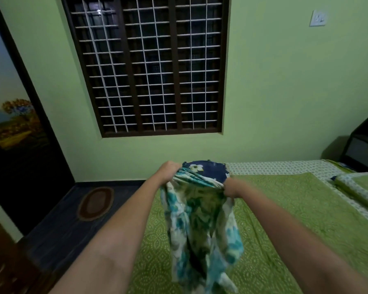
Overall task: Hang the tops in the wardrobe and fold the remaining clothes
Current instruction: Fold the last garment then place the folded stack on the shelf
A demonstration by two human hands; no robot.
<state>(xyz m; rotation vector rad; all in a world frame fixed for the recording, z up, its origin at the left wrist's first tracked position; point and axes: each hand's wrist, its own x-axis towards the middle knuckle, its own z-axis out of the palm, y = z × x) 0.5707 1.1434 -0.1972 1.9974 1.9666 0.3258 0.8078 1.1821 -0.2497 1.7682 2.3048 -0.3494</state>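
A white garment with blue and green floral print (200,225) hangs in the air above the bed. My left hand (168,171) grips its bunched top edge on the left, and my right hand (233,188) grips the same edge on the right. The cloth drapes down between my forearms, blurred by motion. Behind it, at the far edge of the bed, lies a dark blue garment with a white flower (206,169), partly hidden by the one I hold. The wardrobe door with a landscape picture (11,115) stands at the far left.
The bed has a green patterned cover (285,219), and a green pillow (361,189) lies at its right. A dark bedside cabinet (363,145) stands in the right corner. An oval brown mat (96,203) lies on the dark floor left of the bed. A barred window (149,66) faces me.
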